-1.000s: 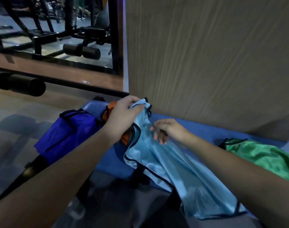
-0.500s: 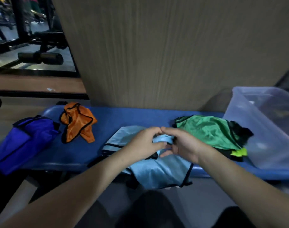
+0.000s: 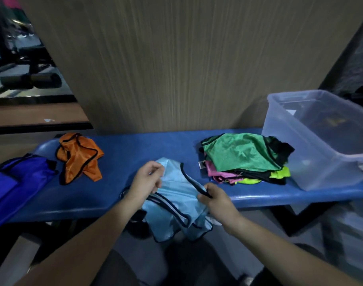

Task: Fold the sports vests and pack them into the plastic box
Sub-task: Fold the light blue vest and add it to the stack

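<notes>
Light-blue vest [image 3: 174, 195] pinched between left hand [image 3: 144, 180], right hand [image 3: 215, 198].

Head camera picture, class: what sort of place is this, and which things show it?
Probably a gym: weight equipment stands at upper left, and coloured sports vests, such as the orange vest, lie on a padded blue bench.

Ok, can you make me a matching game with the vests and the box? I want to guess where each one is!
Things:
1. light blue vest
2. orange vest
3. green vest
4. plastic box

Places:
A. on top of the folded pile
B. at the right end of the bench
C. crumpled near the left end of the bench
D. held in both hands

Pairs: 1-D, 2-C, 3-A, 4-B
</notes>
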Motion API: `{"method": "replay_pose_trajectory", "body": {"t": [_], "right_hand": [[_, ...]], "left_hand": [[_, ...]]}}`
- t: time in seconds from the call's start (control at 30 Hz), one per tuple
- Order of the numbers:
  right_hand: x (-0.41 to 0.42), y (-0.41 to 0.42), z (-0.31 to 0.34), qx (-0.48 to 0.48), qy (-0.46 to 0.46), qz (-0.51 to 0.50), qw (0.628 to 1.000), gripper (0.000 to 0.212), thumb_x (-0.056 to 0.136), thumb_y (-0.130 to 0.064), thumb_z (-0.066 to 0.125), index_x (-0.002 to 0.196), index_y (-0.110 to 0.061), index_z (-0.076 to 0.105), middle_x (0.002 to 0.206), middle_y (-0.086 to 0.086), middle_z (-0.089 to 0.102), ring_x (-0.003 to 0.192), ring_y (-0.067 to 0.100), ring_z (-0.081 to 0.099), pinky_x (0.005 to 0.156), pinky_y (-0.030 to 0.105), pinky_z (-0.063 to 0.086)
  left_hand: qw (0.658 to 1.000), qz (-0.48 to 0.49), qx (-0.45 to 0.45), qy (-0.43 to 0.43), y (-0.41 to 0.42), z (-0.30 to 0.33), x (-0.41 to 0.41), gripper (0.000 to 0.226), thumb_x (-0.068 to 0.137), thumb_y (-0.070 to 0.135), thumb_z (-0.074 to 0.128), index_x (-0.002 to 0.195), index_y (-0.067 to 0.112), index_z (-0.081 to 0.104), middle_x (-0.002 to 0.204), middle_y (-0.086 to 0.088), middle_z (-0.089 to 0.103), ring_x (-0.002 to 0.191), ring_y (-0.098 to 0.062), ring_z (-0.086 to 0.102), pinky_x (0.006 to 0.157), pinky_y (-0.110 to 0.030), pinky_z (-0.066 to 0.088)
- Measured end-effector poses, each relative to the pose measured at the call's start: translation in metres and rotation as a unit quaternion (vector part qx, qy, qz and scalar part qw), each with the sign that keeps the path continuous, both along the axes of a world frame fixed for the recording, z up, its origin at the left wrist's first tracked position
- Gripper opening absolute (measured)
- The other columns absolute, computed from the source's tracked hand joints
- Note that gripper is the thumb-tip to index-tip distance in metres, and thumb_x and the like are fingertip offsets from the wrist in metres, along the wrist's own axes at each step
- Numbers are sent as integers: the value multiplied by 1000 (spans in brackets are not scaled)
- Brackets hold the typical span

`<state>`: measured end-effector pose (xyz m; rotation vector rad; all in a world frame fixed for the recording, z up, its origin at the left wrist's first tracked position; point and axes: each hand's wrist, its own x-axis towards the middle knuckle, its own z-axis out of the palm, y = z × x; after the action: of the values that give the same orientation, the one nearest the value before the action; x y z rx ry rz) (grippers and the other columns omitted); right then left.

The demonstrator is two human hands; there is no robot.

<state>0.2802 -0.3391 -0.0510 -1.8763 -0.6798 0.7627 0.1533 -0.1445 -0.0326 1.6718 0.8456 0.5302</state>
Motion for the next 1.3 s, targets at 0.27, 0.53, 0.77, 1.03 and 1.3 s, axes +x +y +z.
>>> {"method": "replay_pose_trajectory", "body": {"t": [0.27, 0.53, 0.77, 1.03, 1.3], "right_hand": [[-44, 11, -7, -11, -153, -6, 988, 23, 88, -10, 64, 82, -26, 49, 90, -4, 47, 83, 18, 51, 76, 33, 41], [-62, 10, -22, -28, -228, -28, 973, 16, 89, -17, 65, 98, -23, 53, 102, -1, 43, 96, 27, 55, 84, 39, 48], [-24, 38, -5, 39, -114, -76, 990, 13, 85, -32, 63, 92, -26, 54, 87, 2, 67, 87, 25, 64, 79, 45, 53], [52, 125, 54, 17, -181, 6, 983, 9, 96, -10, 58, 95, -13, 50, 78, -4, 60, 81, 24, 57, 64, 31, 38], [43, 233, 71, 0, -370, 154, 916, 6, 97, -24, 55, 101, -24, 51, 94, 9, 67, 88, 31, 55, 79, 43, 46]], "left_hand": [[842, -67, 311, 435, 39, 10, -1, 54, 82, 59, 68, 120, 23, 57, 129, -5, 46, 124, -29, 42, 102, -40, 39], [966, -114, 170, 159, 42, 41, 17, 19, 82, 14, 73, 78, 17, 55, 73, 6, 60, 68, -12, 58, 63, -30, 44], [983, -99, 154, -14, 45, 101, 47, 21, 84, 5, 72, 82, 13, 52, 75, -6, 58, 68, -14, 52, 63, -29, 38], [988, 73, 134, -12, 102, 79, 7, 24, 74, 21, 74, 77, 19, 50, 79, -5, 58, 75, -20, 57, 73, -38, 45], [980, 187, 58, -27, 140, 28, -65, 25, 91, 14, 70, 111, 15, 55, 95, 4, 63, 89, -16, 62, 79, -33, 50]]}}
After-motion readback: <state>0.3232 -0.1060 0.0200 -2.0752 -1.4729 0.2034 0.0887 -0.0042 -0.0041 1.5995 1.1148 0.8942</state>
